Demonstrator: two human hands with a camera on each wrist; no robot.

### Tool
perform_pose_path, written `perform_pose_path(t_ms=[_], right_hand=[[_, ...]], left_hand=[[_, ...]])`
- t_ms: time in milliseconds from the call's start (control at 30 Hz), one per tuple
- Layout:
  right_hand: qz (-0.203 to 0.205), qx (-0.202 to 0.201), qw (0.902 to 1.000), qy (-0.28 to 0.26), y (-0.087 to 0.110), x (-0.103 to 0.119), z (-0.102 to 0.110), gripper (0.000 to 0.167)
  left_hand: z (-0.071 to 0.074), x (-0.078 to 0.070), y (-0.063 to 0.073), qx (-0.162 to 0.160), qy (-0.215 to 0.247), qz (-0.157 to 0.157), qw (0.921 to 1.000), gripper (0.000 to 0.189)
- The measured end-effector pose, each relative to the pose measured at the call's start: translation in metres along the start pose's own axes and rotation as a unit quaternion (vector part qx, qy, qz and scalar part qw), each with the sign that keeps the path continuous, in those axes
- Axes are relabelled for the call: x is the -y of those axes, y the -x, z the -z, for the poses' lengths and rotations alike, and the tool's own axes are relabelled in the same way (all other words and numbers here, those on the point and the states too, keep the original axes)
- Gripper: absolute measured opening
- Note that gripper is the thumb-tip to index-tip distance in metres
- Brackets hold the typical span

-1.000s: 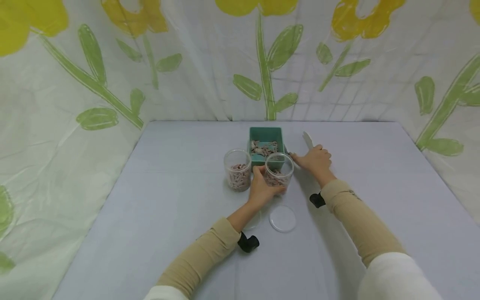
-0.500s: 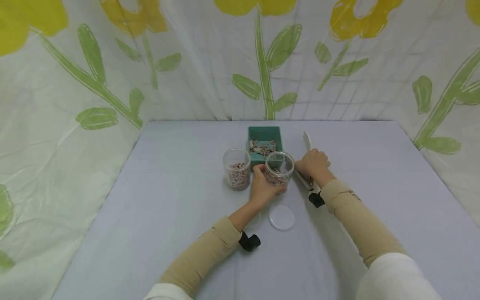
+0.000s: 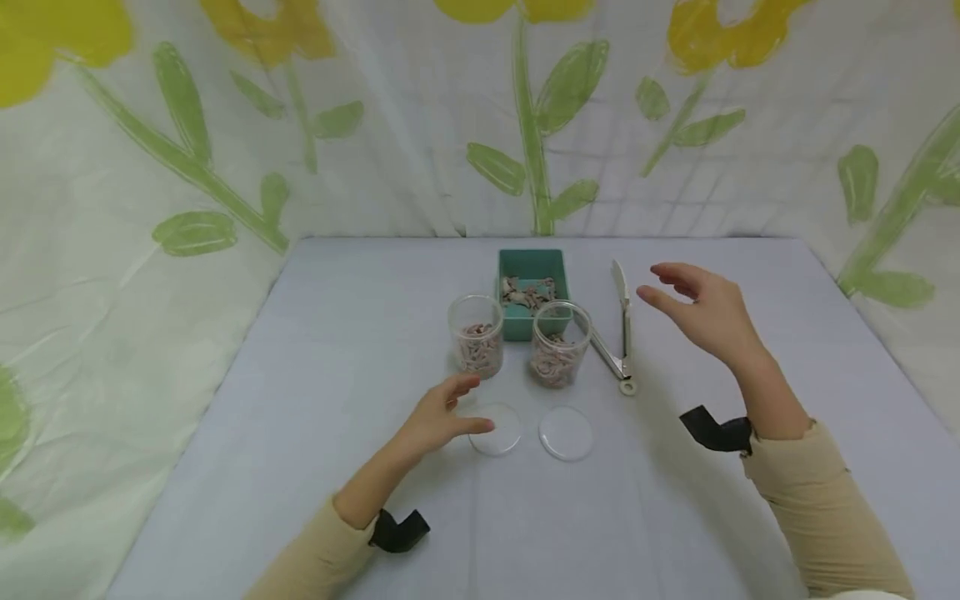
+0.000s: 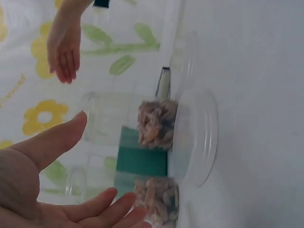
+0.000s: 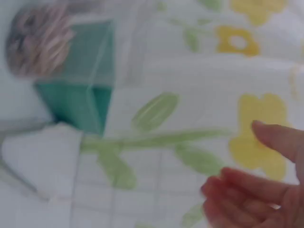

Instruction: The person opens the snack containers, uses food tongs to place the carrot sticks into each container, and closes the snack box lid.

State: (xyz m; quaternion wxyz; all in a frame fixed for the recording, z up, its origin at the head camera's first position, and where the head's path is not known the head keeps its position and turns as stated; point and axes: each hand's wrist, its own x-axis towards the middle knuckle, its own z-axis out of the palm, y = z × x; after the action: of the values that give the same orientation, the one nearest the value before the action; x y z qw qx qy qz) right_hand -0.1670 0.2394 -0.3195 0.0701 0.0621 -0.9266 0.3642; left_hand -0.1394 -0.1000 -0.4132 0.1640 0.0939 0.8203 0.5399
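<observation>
My left hand point(image 3: 438, 421) hovers just above the left clear lid point(image 3: 501, 440), thumb and fingers apart and holding nothing. Raised to the right of the tongs point(image 3: 626, 329), my right hand point(image 3: 708, 312) is also bare, its fingers loosely bent. The tongs lie spread on the table, hinge end toward me. Two clear jars stand upright without lids: the left jar point(image 3: 476, 337) and the right jar point(image 3: 558, 346), each partly filled with greyish-pink strips or pieces. Behind them is a green rectangular tub point(image 3: 532, 329) with some similar pieces on its bottom.
A second clear lid point(image 3: 566, 433) lies flat in front of the right jar. The table has a pale cover point(image 3: 337, 333). Behind it hangs a white curtain point(image 3: 405, 150) painted with yellow flowers. Black straps or mounts point(image 3: 400, 532) sit at both wrists.
My right hand let go of the tongs and rose to the right, leaving them on the table. My left hand released the right jar and drew back toward the lower left.
</observation>
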Motion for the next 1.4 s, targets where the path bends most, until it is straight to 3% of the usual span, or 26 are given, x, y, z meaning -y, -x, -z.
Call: perform_pose_path(t_ms=[67, 133, 233, 300, 433, 533, 700, 833, 1000, 1067, 1133, 1200, 1267, 1333, 1400], right_hand=[[0.07, -0.034, 0.9948, -0.065, 0.014, 0.009, -0.002, 0.038], [0.135, -0.031, 0.9839, -0.113, 0.023, 0.017, -0.011, 0.03], [0.2, 0.044, 0.9695, -0.134, 0.028, 0.025, -0.04, 0.029], [0.214, 0.111, 0.9648, -0.105, 0.028, 0.029, -0.067, 0.032], [0.19, 0.237, 0.9525, -0.014, 0.029, 0.034, -0.12, 0.05], [0.149, 0.288, 0.9449, 0.046, 0.03, 0.039, -0.148, 0.065], [0.096, 0.283, 0.9469, 0.119, 0.038, 0.046, -0.179, 0.086], [0.088, 0.258, 0.9484, 0.161, 0.049, 0.051, -0.192, 0.091], [0.11, 0.231, 0.9561, 0.142, 0.047, 0.052, -0.192, 0.084], [0.1, 0.245, 0.9602, 0.09, 0.043, 0.05, -0.182, 0.084], [0.107, 0.264, 0.9581, 0.028, 0.037, 0.045, -0.166, 0.084], [0.125, 0.291, 0.948, -0.036, 0.032, 0.039, -0.144, 0.083], [0.14, 0.318, 0.9311, -0.109, 0.027, 0.032, -0.12, 0.082], [0.154, 0.33, 0.9144, -0.178, 0.022, 0.026, -0.097, 0.082], [0.155, 0.32, 0.9043, -0.236, 0.02, 0.022, -0.079, 0.083]], left_hand=[[0.018, 0.002, 0.005, 0.0, -0.003, 0.014, 0.9999, 0.069], [0.033, 0.002, 0.002, -0.008, 0.0, 0.021, 0.9998, 0.071], [0.049, -0.001, -0.013, -0.025, -0.002, 0.014, 0.9996, 0.079], [0.052, -0.002, -0.026, -0.035, -0.004, 0.005, 0.9994, 0.084], [0.047, 0.002, -0.048, -0.034, -0.003, -0.001, 0.9994, 0.093], [0.039, 0.006, -0.06, -0.028, 0.01, -0.005, 0.9995, 0.095], [0.027, 0.011, -0.068, -0.035, 0.066, -0.018, 0.997, 0.093], [0.021, 0.014, -0.07, -0.059, 0.116, -0.015, 0.9913, 0.088], [0.018, 0.015, -0.07, -0.104, 0.141, -0.006, 0.9844, 0.08], [0.019, 0.015, -0.067, -0.12, 0.145, 0.003, 0.9821, 0.077], [0.022, 0.013, -0.061, -0.134, 0.145, 0.015, 0.9802, 0.073], [0.025, 0.011, -0.052, -0.143, 0.142, 0.016, 0.9794, 0.061], [0.029, 0.007, -0.042, -0.142, 0.137, 0.003, 0.9803, 0.059], [0.032, 0.003, -0.032, -0.126, 0.131, -0.022, 0.983, 0.058], [0.033, -0.002, -0.021, -0.096, 0.124, -0.054, 0.9861, 0.063]])
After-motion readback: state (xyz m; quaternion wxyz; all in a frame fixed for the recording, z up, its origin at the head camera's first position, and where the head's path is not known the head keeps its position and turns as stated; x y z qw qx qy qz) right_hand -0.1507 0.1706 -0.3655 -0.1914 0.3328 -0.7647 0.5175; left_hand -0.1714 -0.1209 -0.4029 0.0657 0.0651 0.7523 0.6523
